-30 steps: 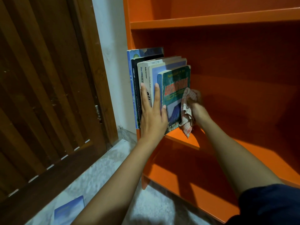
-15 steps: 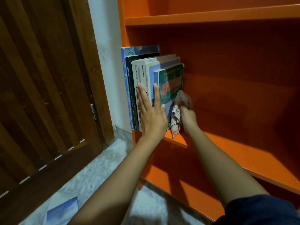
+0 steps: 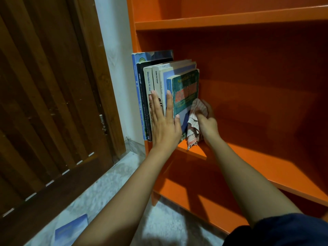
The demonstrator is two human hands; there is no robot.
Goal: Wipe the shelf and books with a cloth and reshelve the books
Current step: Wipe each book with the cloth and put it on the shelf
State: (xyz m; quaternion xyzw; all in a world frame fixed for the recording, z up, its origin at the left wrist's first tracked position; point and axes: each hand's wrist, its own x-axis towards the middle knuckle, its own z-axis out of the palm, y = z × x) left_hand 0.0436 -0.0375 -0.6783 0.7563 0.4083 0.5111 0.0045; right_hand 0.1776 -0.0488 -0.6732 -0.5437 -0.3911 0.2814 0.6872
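Several books [image 3: 156, 82] stand upright at the left end of the orange shelf [image 3: 248, 164]. The rightmost one is a green book [image 3: 186, 89] with red lettering. My left hand [image 3: 164, 125] lies flat with fingers spread against the spines, holding nothing. My right hand [image 3: 207, 121] is closed around a checked red-and-white cloth [image 3: 194, 126], which is pressed against the green book's cover and hangs down to the shelf board.
A dark wooden door [image 3: 49, 103] fills the left side. A blue book [image 3: 71, 231] lies on the pale floor [image 3: 106, 189] below. The shelf's right part, the upper board [image 3: 230, 20] and the lower board [image 3: 195, 206] hold nothing visible.
The right hand with the cloth has stayed on the green book's cover, shifting slightly along it. The left hand remains flat on the spines. The camera view moved a little.
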